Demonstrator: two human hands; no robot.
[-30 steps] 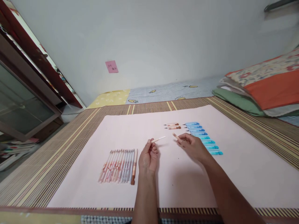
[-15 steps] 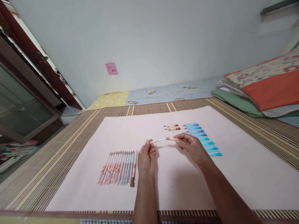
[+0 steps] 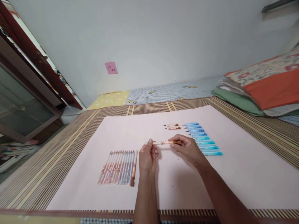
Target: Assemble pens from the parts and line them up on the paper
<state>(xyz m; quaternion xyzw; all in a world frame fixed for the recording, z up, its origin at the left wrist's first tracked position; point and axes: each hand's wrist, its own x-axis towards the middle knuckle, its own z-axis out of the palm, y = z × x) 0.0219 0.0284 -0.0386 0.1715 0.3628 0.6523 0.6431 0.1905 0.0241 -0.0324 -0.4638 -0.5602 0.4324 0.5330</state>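
Both my hands hold one orange-and-cream pen (image 3: 166,142) level above a pink sheet (image 3: 233,174). My left hand (image 3: 148,156) pinches its pale left end, and my right hand (image 3: 187,147) pinches its brown right end. A row of several capless pens (image 3: 118,166) lies to the left, with one orange pen (image 3: 134,171) at its right edge. Two short orange pen parts (image 3: 173,126) lie just beyond my hands. A row of several blue caps (image 3: 202,139) sits to the right of them.
The pink sheet lies on a striped mat (image 3: 46,168). Folded bedding and an orange pillow (image 3: 268,87) are stacked at the right. A glass-fronted cabinet (image 3: 21,102) stands at the left, with a pink note (image 3: 111,67) on the wall.
My hands came together: the thin pale piece in my left hand and the orange piece in my right hand are now joined as one pen held between both.
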